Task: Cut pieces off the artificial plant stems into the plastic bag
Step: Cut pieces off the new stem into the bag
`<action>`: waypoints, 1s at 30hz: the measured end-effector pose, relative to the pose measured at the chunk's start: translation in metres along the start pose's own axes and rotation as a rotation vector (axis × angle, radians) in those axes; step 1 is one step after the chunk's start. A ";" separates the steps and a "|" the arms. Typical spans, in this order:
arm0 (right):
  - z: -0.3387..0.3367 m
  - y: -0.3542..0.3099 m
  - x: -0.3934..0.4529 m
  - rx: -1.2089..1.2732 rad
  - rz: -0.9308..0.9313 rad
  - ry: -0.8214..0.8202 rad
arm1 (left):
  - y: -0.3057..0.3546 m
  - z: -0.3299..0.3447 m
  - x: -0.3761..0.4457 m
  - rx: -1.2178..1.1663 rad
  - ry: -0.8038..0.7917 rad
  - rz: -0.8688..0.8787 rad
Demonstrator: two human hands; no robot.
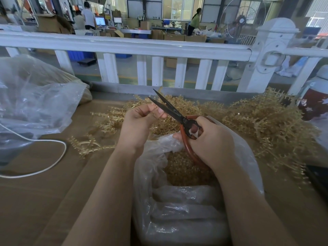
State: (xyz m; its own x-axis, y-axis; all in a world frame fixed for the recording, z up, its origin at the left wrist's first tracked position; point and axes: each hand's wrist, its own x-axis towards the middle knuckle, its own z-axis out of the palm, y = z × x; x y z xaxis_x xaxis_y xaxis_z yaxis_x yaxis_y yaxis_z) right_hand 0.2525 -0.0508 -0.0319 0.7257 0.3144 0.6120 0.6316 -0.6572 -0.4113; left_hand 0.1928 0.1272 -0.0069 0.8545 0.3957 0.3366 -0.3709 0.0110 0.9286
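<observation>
Cutting station seen from the head camera. At centre frame the left hand (pixel 140 121) pinches a short length of gold stem (pixel 156 107) between thumb and fingertips, holding it up so that its free end sits between the parted blades of the scissors (pixel 170 110). The right hand (pixel 211 139) grips the red scissor handles, fingers curled through the loops, with the blades pointing toward the upper left. Both hands work directly above the mouth of the plastic bag (pixel 154 157), lower centre, presumably so that cut pieces drop straight in; a layer of gold pieces (pixel 184 171) already lies inside. The uncut plant stems (pixel 262 121) are heaped on the counter (pixel 44 192) at centre right, within easy reach. A second, larger bag (pixel 35 96) stands at the left.
</observation>
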 end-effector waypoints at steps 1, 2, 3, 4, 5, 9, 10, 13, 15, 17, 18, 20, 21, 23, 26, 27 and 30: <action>0.000 0.000 0.000 -0.004 0.001 0.002 | 0.001 0.000 0.000 -0.003 0.000 -0.001; 0.000 0.001 0.000 -0.008 -0.001 0.007 | 0.001 0.001 -0.001 -0.006 0.002 -0.001; 0.000 0.001 0.000 -0.013 -0.007 0.016 | 0.002 0.001 -0.001 -0.010 0.005 -0.001; 0.001 0.001 0.000 -0.020 -0.017 0.031 | 0.002 0.001 -0.001 -0.012 0.009 -0.002; 0.001 0.001 0.000 -0.027 -0.028 0.046 | 0.002 0.001 -0.001 -0.013 0.011 -0.003; 0.000 0.000 0.001 -0.040 -0.035 0.060 | 0.003 0.001 -0.001 -0.016 0.015 -0.003; 0.000 0.000 0.000 -0.035 -0.034 0.059 | 0.003 0.001 -0.001 -0.016 0.015 -0.004; 0.000 -0.001 0.000 -0.020 -0.031 0.071 | 0.003 0.001 -0.002 -0.004 0.010 0.000; 0.000 -0.001 0.000 -0.026 -0.030 0.075 | 0.004 0.001 -0.002 0.004 0.009 -0.001; 0.000 -0.001 0.000 -0.023 -0.044 0.084 | 0.004 0.001 -0.002 0.007 0.005 0.003; 0.000 -0.001 0.000 -0.017 -0.049 0.085 | 0.004 0.002 -0.003 0.005 0.006 0.004; -0.001 0.000 0.000 -0.001 -0.048 0.075 | 0.005 0.003 -0.003 -0.007 0.010 0.004; -0.001 0.000 0.000 0.002 -0.045 0.067 | 0.006 0.004 -0.004 -0.017 0.011 0.005; 0.000 0.001 0.000 -0.005 -0.038 0.050 | 0.007 0.006 -0.004 -0.037 0.010 0.003; 0.000 0.002 0.000 -0.006 -0.036 0.046 | 0.008 0.005 -0.004 -0.046 0.005 -0.017; 0.000 0.002 0.001 0.001 -0.040 0.048 | 0.008 0.005 -0.004 -0.043 0.006 -0.025; -0.001 0.001 0.000 0.022 -0.035 0.041 | 0.008 0.003 -0.004 -0.038 0.011 -0.037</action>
State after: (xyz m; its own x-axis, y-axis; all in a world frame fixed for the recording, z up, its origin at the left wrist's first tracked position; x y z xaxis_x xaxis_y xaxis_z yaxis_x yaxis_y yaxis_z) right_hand 0.2535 -0.0523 -0.0314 0.6913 0.3082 0.6536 0.6628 -0.6308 -0.4035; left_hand 0.1874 0.1232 0.0001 0.8640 0.4040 0.3004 -0.3531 0.0610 0.9336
